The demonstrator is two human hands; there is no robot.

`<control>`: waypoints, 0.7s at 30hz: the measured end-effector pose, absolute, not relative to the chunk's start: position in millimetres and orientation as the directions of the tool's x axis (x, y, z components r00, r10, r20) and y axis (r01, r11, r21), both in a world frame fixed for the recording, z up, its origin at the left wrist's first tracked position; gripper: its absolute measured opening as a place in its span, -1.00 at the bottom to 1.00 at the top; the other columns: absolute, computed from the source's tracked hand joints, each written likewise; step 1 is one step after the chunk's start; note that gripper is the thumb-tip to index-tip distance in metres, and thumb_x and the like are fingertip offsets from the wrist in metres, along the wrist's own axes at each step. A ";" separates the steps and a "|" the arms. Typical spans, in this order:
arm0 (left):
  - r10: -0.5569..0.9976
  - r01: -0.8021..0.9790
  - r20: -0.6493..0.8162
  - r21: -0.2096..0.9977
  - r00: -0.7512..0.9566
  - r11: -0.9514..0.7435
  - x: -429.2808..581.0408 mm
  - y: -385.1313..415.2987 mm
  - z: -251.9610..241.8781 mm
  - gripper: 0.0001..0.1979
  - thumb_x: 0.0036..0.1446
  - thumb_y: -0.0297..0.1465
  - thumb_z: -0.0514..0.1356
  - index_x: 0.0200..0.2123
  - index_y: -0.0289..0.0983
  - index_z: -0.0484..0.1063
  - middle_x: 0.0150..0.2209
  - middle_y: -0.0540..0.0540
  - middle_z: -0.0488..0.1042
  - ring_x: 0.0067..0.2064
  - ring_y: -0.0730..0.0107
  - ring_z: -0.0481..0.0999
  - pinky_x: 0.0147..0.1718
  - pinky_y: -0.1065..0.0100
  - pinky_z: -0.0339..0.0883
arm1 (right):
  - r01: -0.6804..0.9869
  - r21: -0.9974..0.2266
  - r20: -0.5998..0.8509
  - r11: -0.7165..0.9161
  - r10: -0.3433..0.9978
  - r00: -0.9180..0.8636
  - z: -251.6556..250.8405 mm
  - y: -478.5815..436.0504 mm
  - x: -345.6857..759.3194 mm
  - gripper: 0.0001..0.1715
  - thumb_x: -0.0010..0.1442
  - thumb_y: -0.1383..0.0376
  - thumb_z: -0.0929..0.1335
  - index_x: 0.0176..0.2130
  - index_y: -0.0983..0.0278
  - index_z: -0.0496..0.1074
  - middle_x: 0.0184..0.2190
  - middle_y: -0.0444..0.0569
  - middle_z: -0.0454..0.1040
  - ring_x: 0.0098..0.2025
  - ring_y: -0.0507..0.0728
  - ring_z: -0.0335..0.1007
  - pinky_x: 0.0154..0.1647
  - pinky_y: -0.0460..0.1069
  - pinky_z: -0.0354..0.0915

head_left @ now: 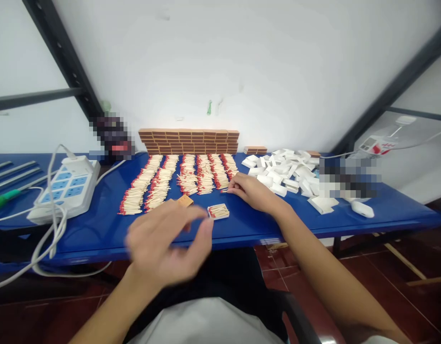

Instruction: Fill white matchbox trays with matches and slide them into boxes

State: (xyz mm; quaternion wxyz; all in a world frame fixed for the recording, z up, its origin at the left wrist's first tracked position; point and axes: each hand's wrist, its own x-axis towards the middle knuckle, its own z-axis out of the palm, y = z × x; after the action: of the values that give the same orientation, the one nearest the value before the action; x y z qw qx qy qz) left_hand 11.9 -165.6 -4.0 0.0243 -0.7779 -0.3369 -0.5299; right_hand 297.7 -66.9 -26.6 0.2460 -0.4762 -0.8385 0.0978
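My left hand (170, 243) is smeared by motion above the front of the table; its thumb and fingers are apart and I see nothing in them. Just past its fingertips lies a white matchbox tray (219, 211) with red-tipped matches inside. An orange matchbox sleeve (185, 200) shows partly behind the left hand. My right hand (249, 190) rests at the near end of the rightmost row of matches (228, 165), its fingers pinched together, with what looks like a matchstick (224, 191) poking out. Several rows of loose matches (141, 184) stretch toward the wall.
Stacked matchboxes (188, 142) form a low wall behind the matches. White empty trays (288, 169) are heaped at the right, with a white earbud-like case (362, 209) near them. A power strip (68, 188) with looping cables stands on the blue table (249, 229) at the left.
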 end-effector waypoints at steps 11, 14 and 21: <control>0.615 0.677 0.576 0.139 0.539 -0.723 25.8 -114.6 -36.0 -0.56 0.23 -0.04 0.39 -0.01 -0.25 0.63 0.00 -0.22 0.55 0.13 -0.07 0.44 0.12 -0.10 0.31 | 0.728 -0.396 0.310 0.560 0.828 -0.468 -12.5 -115.4 276.9 -0.88 0.49 0.36 0.31 -0.17 0.20 0.38 -0.16 -0.03 0.45 -0.18 0.16 0.42 -0.17 0.03 0.27; 0.626 0.650 0.555 0.188 0.548 -0.736 25.8 -115.1 -36.2 -0.68 0.26 -0.12 0.39 -0.10 -0.23 0.64 -0.03 -0.18 0.55 0.12 -0.01 0.45 0.12 -0.05 0.29 | 0.721 -0.379 0.274 0.580 0.815 -0.511 -9.4 -126.0 268.1 -0.88 0.50 0.37 0.31 -0.16 0.21 0.39 -0.14 -0.03 0.44 -0.22 0.13 0.41 -0.19 0.03 0.26; 0.618 0.595 0.561 0.254 0.552 -0.762 24.5 -112.5 -37.6 -0.75 0.26 -0.19 0.41 -0.14 -0.24 0.61 -0.08 -0.15 0.57 0.09 0.04 0.49 0.12 0.00 0.29 | 0.692 -0.467 0.336 0.551 0.834 -0.437 -6.5 -128.5 275.0 -0.87 0.50 0.25 0.35 -0.17 0.20 0.45 -0.22 -0.06 0.43 -0.20 0.14 0.40 -0.18 0.02 0.29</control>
State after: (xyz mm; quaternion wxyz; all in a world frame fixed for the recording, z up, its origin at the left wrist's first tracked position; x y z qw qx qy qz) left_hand 24.5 -112.5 -37.6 -0.0173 -0.8806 -0.3443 -0.3251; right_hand 275.0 -128.5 -6.5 0.2719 -0.4554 -0.8376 0.1308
